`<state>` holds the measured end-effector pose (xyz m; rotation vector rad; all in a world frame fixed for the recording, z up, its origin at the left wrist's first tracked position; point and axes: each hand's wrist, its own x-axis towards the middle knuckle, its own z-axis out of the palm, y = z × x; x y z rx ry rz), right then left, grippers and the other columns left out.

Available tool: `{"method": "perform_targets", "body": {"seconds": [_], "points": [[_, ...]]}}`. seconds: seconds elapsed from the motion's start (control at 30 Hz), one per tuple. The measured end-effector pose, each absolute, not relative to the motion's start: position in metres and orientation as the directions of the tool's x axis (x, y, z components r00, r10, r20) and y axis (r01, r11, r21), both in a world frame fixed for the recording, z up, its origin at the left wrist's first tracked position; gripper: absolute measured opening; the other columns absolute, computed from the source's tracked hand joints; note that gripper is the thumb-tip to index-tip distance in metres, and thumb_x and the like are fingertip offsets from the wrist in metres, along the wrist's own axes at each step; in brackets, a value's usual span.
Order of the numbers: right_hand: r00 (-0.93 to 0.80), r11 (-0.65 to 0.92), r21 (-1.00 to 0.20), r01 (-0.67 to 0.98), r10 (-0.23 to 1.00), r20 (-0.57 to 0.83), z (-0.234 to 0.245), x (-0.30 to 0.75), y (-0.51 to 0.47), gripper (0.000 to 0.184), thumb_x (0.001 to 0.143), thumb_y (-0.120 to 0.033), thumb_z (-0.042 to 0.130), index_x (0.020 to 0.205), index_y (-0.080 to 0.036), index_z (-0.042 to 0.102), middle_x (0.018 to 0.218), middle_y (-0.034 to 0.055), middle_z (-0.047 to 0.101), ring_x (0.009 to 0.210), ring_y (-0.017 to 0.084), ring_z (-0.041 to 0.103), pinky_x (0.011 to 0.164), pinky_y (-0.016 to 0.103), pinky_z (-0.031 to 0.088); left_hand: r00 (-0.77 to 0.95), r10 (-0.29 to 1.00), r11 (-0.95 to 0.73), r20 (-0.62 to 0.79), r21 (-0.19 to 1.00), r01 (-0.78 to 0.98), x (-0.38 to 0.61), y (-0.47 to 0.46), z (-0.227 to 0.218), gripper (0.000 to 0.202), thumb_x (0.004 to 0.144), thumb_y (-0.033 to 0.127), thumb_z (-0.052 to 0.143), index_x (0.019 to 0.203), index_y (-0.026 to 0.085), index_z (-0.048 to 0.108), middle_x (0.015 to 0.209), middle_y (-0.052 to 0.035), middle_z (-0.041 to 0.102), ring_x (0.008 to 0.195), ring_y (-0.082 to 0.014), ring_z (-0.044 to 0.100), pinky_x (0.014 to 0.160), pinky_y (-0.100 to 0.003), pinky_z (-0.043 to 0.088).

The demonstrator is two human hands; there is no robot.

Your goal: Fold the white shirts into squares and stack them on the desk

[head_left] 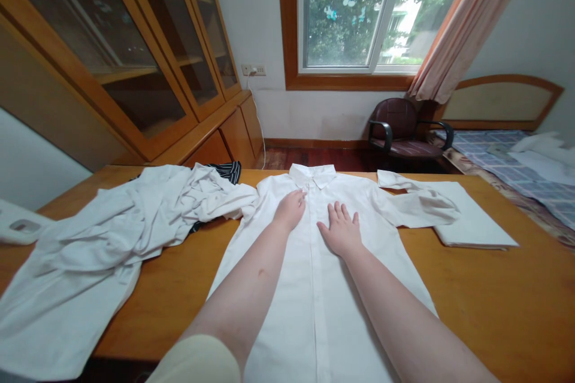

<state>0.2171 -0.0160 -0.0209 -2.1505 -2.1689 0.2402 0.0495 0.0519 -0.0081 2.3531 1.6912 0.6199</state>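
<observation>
A white button-up shirt (287, 275) lies front up on the wooden table, its collar (312, 176) toward the far edge. My left hand (291, 209) is closed at the top of the placket, just below the collar, with its fingertips pinched on the shirt's front. Flat on the other side of the chest rests my right hand (342, 230), fingers spread, holding nothing. The shirt's right-hand sleeve (417, 206) stretches out sideways and bends back near its end. My forearms cover part of the lower shirt.
Crumpled white clothes (103, 245) are heaped at the left, with a black striped cloth (229, 172) behind. A folded white stack (476, 221) sits at the right, partly under the sleeve. Beyond the wooden table (507, 287) stand a chair (399, 131), a bed (521, 155) and a glass-door cabinet (179, 96).
</observation>
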Motion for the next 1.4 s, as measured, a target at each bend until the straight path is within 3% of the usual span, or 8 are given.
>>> {"method": "perform_targets", "body": {"seconds": [0.2,0.33,0.53,0.7,0.9,1.1,1.23,1.4], "points": [[-0.019,0.008,-0.192,0.981,0.998,-0.058,-0.019,0.218,-0.015,0.074,0.089,-0.057,0.026,0.149,-0.014,0.021,0.155,0.0111,0.015,0.142,0.028,0.007,0.109,0.055,0.001,0.068,0.886,-0.238,0.458,0.326,0.915,0.004,0.042,0.044,0.033,0.087,0.025,0.042,0.111,0.017,0.064,0.116,-0.0081,0.064,0.111,-0.023,0.055,0.101,-0.036,0.039],[-0.02,0.006,-0.217,0.976,0.998,-0.065,-0.019,0.218,-0.014,0.073,0.089,-0.057,0.027,0.148,-0.014,0.022,0.155,0.0111,0.015,0.142,0.028,0.008,0.109,0.055,0.001,-0.12,0.886,0.017,0.447,0.228,0.973,-0.042,0.019,0.043,0.04,0.086,0.021,0.04,0.12,0.015,0.059,0.128,-0.0119,0.056,0.121,-0.0259,0.047,0.106,-0.041,0.032],[-0.052,0.03,-0.251,0.968,0.995,-0.085,-0.016,0.221,-0.013,0.072,0.089,-0.056,0.032,0.148,-0.015,0.024,0.155,0.0115,0.017,0.142,0.028,0.01,0.11,0.054,0.002,-0.408,0.887,0.385,0.216,0.142,0.912,-0.076,0.003,0.022,0.057,0.081,0.033,0.048,0.136,0.018,0.045,0.146,-0.0163,0.036,0.134,-0.0431,0.023,0.1,-0.07,0.017],[-0.051,0.029,-0.266,0.964,0.996,-0.075,-0.015,0.223,-0.014,0.071,0.088,-0.055,0.035,0.147,-0.015,0.027,0.154,0.0111,0.018,0.142,0.028,0.011,0.11,0.053,0.004,-0.417,0.876,0.398,0.243,0.125,0.909,-0.083,0.007,0.033,0.032,0.083,0.024,0.041,0.101,0.017,0.066,0.111,-0.0173,0.064,0.118,-0.0359,0.047,0.1,-0.064,0.023],[-0.046,0.031,-0.274,0.961,0.998,-0.047,-0.016,0.222,-0.014,0.07,0.088,-0.053,0.038,0.146,-0.015,0.029,0.154,0.0114,0.021,0.141,0.028,0.013,0.11,0.054,0.005,-0.426,0.801,0.332,0.421,0.281,0.901,-0.071,-0.01,0.058,0.033,0.084,0.03,0.041,0.106,0.018,0.063,0.086,-0.0114,0.068,0.083,-0.0277,0.062,0.074,-0.037,0.044],[-0.046,0.031,-0.303,0.952,0.998,-0.043,-0.014,0.223,-0.014,0.067,0.089,-0.052,0.039,0.144,-0.015,0.032,0.153,0.0111,0.023,0.141,0.028,0.015,0.11,0.054,0.007,-0.087,0.958,-0.069,0.273,0.512,0.856,-0.023,-0.035,0.062,0.027,0.083,0.029,0.046,0.102,0.023,0.063,0.082,-0.0014,0.069,0.073,-0.0185,0.062,0.066,-0.027,0.044],[-0.054,0.038,-0.352,0.935,0.998,-0.037,-0.015,0.226,-0.01,0.055,0.091,-0.04,0.039,0.141,-0.017,0.038,0.152,0.0097,0.027,0.14,0.027,0.019,0.11,0.055,0.01,0.327,0.942,-0.306,0.079,0.605,0.735,-0.005,-0.039,0.048,0.035,0.084,0.034,0.048,0.116,0.024,0.061,0.108,-0.0022,0.068,0.092,-0.0183,0.063,0.08,-0.027,0.047],[0.023,0.008,-0.602,0.799,0.999,0.045,-0.012,0.232,-0.003,0.036,0.091,-0.037,0.039,0.111,-0.021,0.064,0.127,0.008,0.059,0.123,0.025,0.047,0.106,0.047,0.026,0.472,0.87,-0.455,0.143,0.603,0.656,-0.008,-0.034,0.046,0.036,0.089,0.034,0.042,0.118,0.023,0.061,0.12,-0.0041,0.063,0.11,-0.0184,0.057,0.096,-0.03,0.043]]}}
